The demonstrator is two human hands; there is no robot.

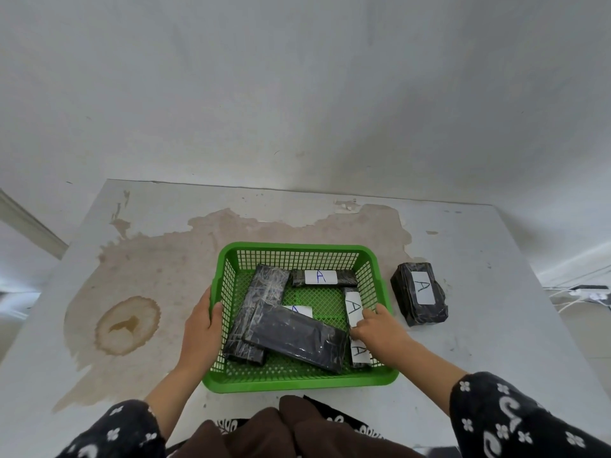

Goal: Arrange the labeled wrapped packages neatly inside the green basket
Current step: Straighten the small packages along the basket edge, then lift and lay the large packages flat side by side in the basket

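Note:
A green mesh basket (299,249) sits on the white table. Inside it lie several black wrapped packages: a long one (263,299) standing diagonally at the left, a wide one (297,338) lying across its lower end, one with a white "A" label (320,277) at the back, and labelled ones along the right wall (352,305). My left hand (201,328) grips the basket's left rim. My right hand (377,330) reaches inside the right side, fingers on the labelled package there. Another labelled package (420,294) rests on the table right of the basket.
The table (165,259) carries a large brown stain and a ring mark (125,325) on its left half. A wall (297,94) rises right behind the table's far edge. Cables (585,294) lie on the floor at the far right.

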